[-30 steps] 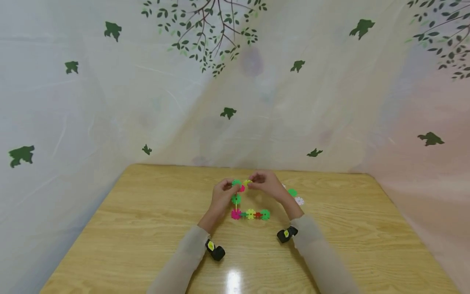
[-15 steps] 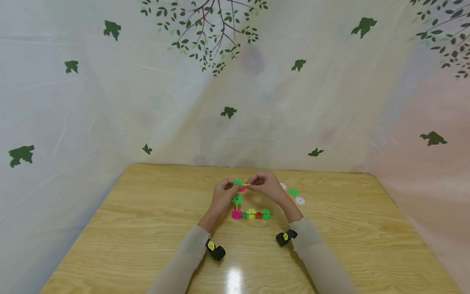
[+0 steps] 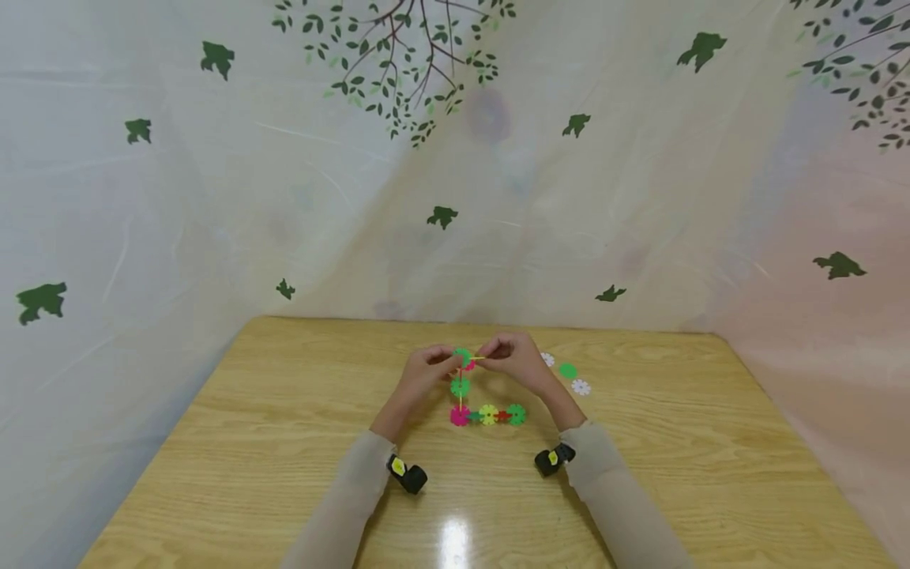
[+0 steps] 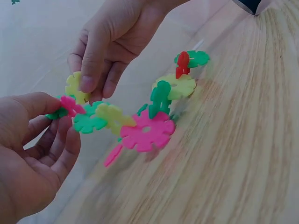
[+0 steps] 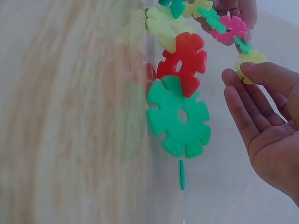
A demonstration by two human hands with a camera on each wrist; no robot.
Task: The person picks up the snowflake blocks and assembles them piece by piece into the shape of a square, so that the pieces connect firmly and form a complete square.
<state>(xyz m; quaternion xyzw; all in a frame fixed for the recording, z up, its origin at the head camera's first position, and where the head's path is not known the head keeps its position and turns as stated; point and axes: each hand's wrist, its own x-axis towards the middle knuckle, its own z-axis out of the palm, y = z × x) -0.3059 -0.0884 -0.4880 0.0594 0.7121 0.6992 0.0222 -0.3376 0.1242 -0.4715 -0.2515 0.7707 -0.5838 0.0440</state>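
Over the counter (image 3: 284, 427), the left hand's (image 3: 427, 372) fingers pinch the chain (image 3: 460, 416) near its far end and the right hand's (image 3: 520, 363) pinch a yellow disc (image 4: 74, 87) there — a skewed push could pull the chain apart.

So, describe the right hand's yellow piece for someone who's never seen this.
At the wooden table, find the bent chain of flower-shaped pieces. By its far end, the right hand pinches the yellow piece; the chain's other yellow pieces are unheld.
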